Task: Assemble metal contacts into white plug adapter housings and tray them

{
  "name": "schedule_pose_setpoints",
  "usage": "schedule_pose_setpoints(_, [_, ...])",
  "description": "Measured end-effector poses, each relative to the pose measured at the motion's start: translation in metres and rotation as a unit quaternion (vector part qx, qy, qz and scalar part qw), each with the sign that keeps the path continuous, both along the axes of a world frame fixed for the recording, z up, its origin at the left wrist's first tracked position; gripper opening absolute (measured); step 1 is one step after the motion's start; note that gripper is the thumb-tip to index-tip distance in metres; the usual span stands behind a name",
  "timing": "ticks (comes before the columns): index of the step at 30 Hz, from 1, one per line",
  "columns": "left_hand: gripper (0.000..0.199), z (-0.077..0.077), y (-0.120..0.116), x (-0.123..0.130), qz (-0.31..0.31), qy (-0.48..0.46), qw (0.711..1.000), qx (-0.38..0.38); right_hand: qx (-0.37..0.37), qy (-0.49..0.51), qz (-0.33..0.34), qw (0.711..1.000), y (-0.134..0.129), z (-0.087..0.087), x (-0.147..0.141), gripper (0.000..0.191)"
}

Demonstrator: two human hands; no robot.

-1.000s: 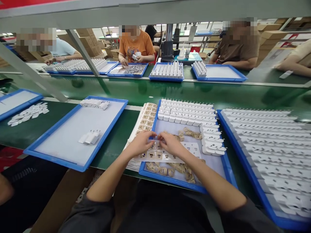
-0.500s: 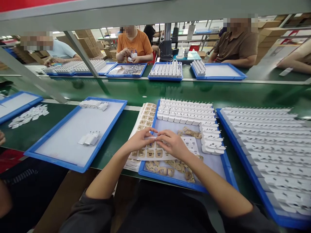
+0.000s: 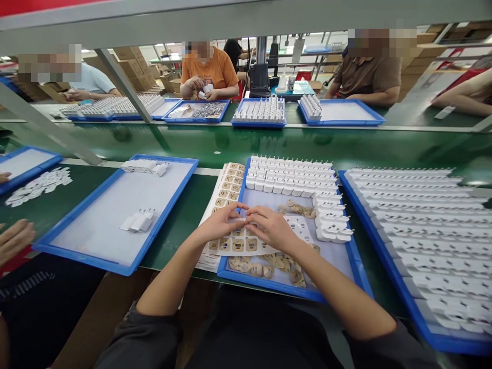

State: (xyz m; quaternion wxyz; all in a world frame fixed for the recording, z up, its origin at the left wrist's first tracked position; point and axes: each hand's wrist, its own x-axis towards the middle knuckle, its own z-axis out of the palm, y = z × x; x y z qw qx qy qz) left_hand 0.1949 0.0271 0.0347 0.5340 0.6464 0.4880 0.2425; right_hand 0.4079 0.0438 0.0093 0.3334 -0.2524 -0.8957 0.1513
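My left hand point(image 3: 221, 223) and my right hand point(image 3: 271, 225) meet fingertip to fingertip above a sheet of tan stickers point(image 3: 238, 245). The fingers of both are bent and pinched together; whatever lies between them is too small or hidden to make out. Under the hands, the sheet overlaps the left part of a blue-rimmed tray point(image 3: 265, 283). Rows of white plug housings point(image 3: 292, 179) fill that tray's back and right side. Peeled tan strips point(image 3: 249, 267) lie along its near edge, with another tan bundle point(image 3: 298, 208) behind my right hand.
On the left is a blue tray point(image 3: 88, 262) with a few white plugs point(image 3: 139, 220). A full tray of white housings point(image 3: 430, 246) stands at the right. A co-worker's hand point(image 3: 15, 241) shows at the left edge. Across the green belt point(image 3: 200, 141), people sit behind more trays.
The view has shifted slightly, moving most things a little left. A co-worker's hand has come further into view at the left edge. My hands keep nearly the same pose.
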Motion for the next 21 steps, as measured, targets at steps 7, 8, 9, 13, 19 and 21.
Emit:
schedule_pose_setpoints(7, [0.050,-0.001,0.002,0.001,0.010,0.010,1.000,-0.025,-0.013,-0.005,0.027,1.000,-0.001,0.003,0.003,0.013])
schedule_pose_setpoints(8, [0.050,-0.001,0.003,0.001,0.005,0.014,1.000,-0.025,-0.023,-0.002,0.033,0.999,-0.002,0.005,0.006,0.013])
schedule_pose_setpoints(9, [0.050,-0.002,0.004,0.001,0.000,0.018,1.000,-0.021,-0.037,0.001,0.037,0.999,-0.004,0.008,0.009,0.012])
schedule_pose_setpoints(13, [0.049,-0.001,0.006,0.005,-0.008,0.019,1.000,-0.005,-0.115,0.028,0.034,0.992,-0.012,0.013,0.024,0.010])
schedule_pose_setpoints(19, [0.050,0.010,0.002,0.016,-0.046,0.037,0.997,0.050,-0.198,0.072,-0.036,0.977,-0.017,0.009,0.031,0.012])
schedule_pose_setpoints(21, [0.056,0.011,0.001,0.018,-0.059,0.045,0.996,0.048,-0.227,0.080,-0.031,0.970,-0.018,0.006,0.031,0.012])
